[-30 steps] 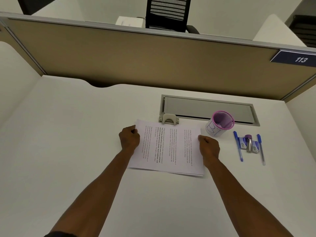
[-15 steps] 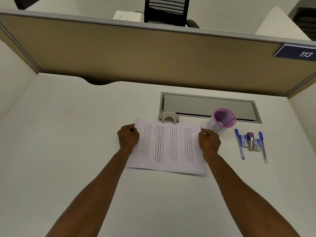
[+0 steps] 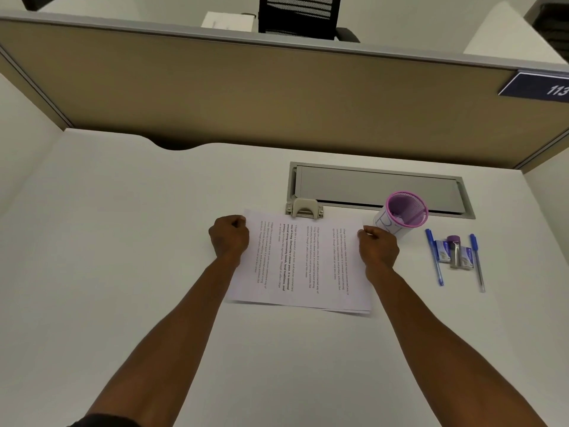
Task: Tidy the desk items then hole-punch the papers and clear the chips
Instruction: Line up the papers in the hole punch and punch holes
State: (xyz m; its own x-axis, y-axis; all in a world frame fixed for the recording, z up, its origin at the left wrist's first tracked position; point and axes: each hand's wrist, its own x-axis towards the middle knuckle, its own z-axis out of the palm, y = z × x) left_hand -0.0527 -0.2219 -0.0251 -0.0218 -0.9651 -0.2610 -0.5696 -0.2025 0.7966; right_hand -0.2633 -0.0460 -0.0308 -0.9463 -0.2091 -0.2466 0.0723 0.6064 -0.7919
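Hands (image 3: 229, 238) gripping papers' (image 3: 303, 266) side edges

White papers (image 3: 301, 266) carried black print on a white bench (image 3: 123, 241); mesh cup (image 3: 406, 209) purple, pens (image 3: 434, 260) blue, partition (image 3: 246, 97) tan.

Hole punch (image 3: 304, 208): near half hidden under the papers' (image 3: 303, 263) far edge — slot not visible.
Left hand (image 3: 229, 239): fingertips curled under, grip on the sheet edge hidden.
Right hand (image 3: 378, 246): covers the sheets' right edge.
Printed text: too small to read.
Number sign (image 3: 542, 87): cut by the right edge.
Pen cup (image 3: 405, 211): contents unclear.
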